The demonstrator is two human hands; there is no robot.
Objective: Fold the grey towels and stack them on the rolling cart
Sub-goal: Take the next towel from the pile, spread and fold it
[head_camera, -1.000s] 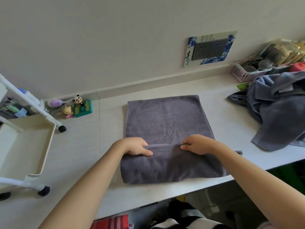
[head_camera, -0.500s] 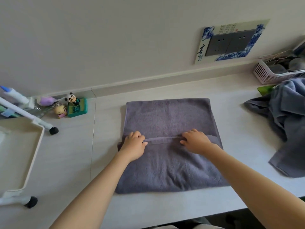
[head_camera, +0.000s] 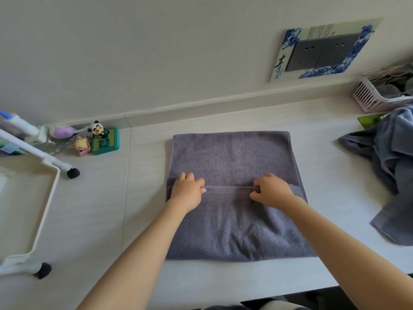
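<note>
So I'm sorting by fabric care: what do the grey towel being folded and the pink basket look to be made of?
The grey towel looks like cotton terry: matte, fuzzy looped pile and a flat woven hem band. The pink basket looks like moulded plastic: smooth, rigid slotted walls.

Just one head cam, looking forward and steeply down from the countertop's (head_camera: 223, 285) near edge toward the back wall (head_camera: 156, 52).

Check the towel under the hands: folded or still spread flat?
Partly folded. The towel has its near part doubled over, its hemmed edge lying across the middle, pinched by the left hand and right hand.
</note>
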